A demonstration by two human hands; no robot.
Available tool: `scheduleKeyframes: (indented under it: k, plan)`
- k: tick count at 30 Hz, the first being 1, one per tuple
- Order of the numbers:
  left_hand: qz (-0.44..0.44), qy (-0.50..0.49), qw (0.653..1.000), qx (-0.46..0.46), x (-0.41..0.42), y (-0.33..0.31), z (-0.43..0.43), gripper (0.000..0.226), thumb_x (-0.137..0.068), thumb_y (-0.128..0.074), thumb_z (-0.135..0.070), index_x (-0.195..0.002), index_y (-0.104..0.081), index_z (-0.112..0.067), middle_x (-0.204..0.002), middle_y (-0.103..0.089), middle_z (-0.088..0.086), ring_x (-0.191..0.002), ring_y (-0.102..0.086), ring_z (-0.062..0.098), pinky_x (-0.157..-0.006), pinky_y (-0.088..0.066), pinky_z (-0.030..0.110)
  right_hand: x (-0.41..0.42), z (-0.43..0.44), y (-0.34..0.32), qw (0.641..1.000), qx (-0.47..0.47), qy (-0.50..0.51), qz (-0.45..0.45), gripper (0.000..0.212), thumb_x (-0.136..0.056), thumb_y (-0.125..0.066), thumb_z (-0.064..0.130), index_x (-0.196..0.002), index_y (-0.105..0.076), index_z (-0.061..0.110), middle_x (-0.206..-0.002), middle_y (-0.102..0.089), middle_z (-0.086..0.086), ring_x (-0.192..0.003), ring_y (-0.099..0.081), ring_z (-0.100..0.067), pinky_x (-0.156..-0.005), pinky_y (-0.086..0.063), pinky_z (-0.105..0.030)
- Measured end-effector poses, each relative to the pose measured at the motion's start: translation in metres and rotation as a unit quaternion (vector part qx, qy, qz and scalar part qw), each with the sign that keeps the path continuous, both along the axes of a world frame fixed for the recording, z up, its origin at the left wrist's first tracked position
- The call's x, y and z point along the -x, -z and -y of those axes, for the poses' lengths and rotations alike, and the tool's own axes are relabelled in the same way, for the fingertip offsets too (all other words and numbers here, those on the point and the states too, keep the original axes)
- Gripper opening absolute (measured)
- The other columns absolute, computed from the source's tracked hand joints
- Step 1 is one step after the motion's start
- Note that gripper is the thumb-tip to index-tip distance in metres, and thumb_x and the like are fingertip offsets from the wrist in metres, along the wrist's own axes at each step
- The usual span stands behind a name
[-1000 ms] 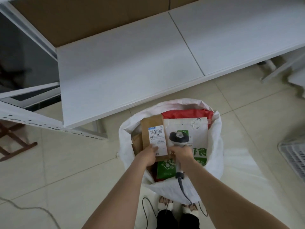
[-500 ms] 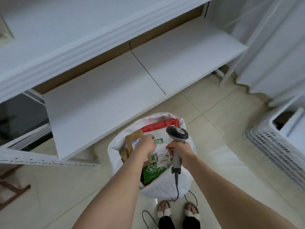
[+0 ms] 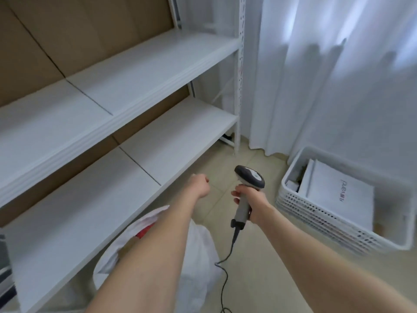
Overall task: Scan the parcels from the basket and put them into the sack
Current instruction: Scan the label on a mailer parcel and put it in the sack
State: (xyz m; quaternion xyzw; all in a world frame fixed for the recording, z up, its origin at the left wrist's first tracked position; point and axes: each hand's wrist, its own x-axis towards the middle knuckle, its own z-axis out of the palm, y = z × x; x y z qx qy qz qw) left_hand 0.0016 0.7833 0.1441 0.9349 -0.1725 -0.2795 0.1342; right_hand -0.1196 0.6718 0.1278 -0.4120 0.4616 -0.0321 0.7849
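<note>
1 scanner (image 3: 249,180), 1 basket (image 3: 316,214), 1 sack (image 3: 199,256)

The scanner (image 3: 246,188) is pale grey with a black head bearing a white patch, and its cable (image 3: 225,267) is black. At three o'clock a white perforated basket (image 3: 316,213) holds a white parcel (image 3: 338,190). At seven o'clock the white sack (image 3: 198,256) shows a red parcel (image 3: 144,231).

Only one piece of writing shows from here. It is a single line of grey lettering on the face of the big white parcel (image 3: 327,188) lying flat in the white basket (image 3: 316,216), and it runs sideways up the packet. It seems to begin with Latin capitals, something like "PUEN", but the rest is too blurred to read. The scanner (image 3: 249,179) has a pale panel on its dark head with a tiny dark mark that I cannot make out.
</note>
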Motion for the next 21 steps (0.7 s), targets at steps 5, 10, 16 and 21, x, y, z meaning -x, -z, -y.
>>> scheduleKeyframes:
  k: [5,10,16,21]
  plan:
    - [0.033,0.033,0.999,-0.001,0.042,-0.032,0.120,0.044,-0.092,-0.042,-0.008,-0.134,-0.052,-0.017,-0.145,-0.041,0.010,-0.128,-0.045,0.026,-0.108,-0.037,0.039,0.048,0.119,-0.026,0.994,-0.065,0.073,0.040,0.006,-0.091,-0.062,0.007,-0.092,-0.057,0.010,-0.090,-0.062,-0.010,-0.070,-0.059,-0.016,-0.071,-0.047,-0.030]
    - [0.042,0.067,0.997,0.017,0.082,-0.047,0.229,0.044,-0.094,-0.040,-0.007,-0.136,-0.050,-0.016,-0.147,-0.037,0.011,-0.130,-0.043,0.027,-0.109,-0.036,0.037,0.088,0.217,-0.030,0.981,-0.104,0.144,0.076,0.008,-0.092,-0.062,0.011,-0.097,-0.057,0.012,-0.080,-0.063,-0.007,-0.073,-0.061,-0.017,-0.074,-0.049,-0.032]
    - [0.037,0.113,0.993,0.013,0.102,-0.030,0.333,0.043,-0.093,-0.042,-0.007,-0.135,-0.052,-0.015,-0.144,-0.039,0.012,-0.131,-0.042,0.028,-0.109,-0.033,0.033,0.109,0.299,-0.018,0.969,-0.121,0.197,0.086,0.019,-0.091,-0.064,0.013,-0.108,-0.058,0.009,-0.076,-0.061,-0.007,-0.070,-0.060,-0.017,-0.078,-0.050,-0.035]
    - [0.014,0.159,0.987,0.006,0.107,0.004,0.423,0.040,-0.092,-0.042,-0.006,-0.129,-0.056,-0.012,-0.140,-0.045,0.013,-0.126,-0.046,0.028,-0.103,-0.036,0.030,0.119,0.376,0.006,0.953,-0.140,0.257,0.073,0.006,-0.091,-0.063,0.009,-0.095,-0.059,0.006,-0.077,-0.062,-0.010,-0.069,-0.059,-0.018,-0.082,-0.051,-0.035]
